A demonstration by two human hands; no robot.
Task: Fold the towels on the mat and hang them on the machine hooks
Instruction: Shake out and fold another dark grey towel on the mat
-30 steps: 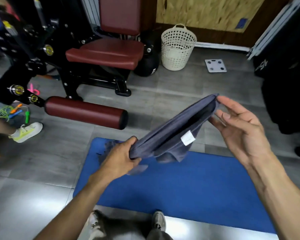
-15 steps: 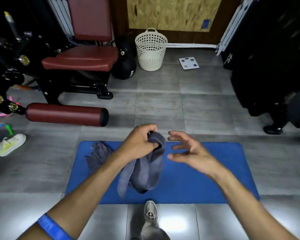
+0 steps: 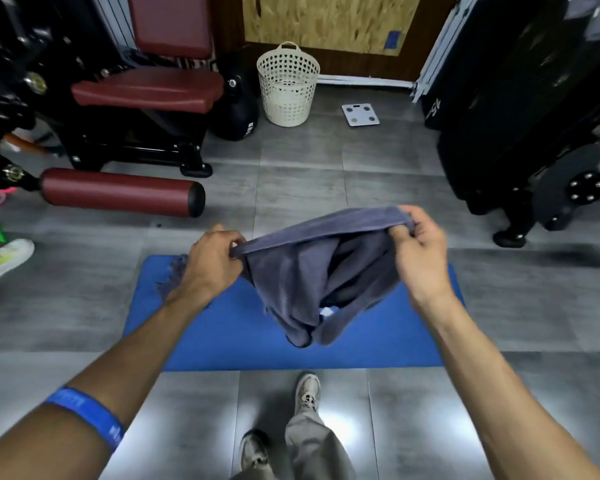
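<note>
Matt terry-cloth towel (image 3: 302, 271), foam-looking mat (image 3: 222, 341) (matt), glossy floor tiles (image 3: 298, 188), approx.

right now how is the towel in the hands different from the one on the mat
The held towel hangs in the air, stretched between the left hand and right hand; the second towel lies crumpled on the blue mat, untouched. The held one shows fully, the other is partly hidden. Both are grey-purple.

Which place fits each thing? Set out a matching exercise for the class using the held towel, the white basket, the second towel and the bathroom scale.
1 held towel
2 white basket
3 second towel
4 bathroom scale

A crumpled on the blue mat
B flat on the floor, right of the basket
C stretched between left hand and right hand
D beside the red seat

1-C, 2-D, 3-A, 4-B
</note>
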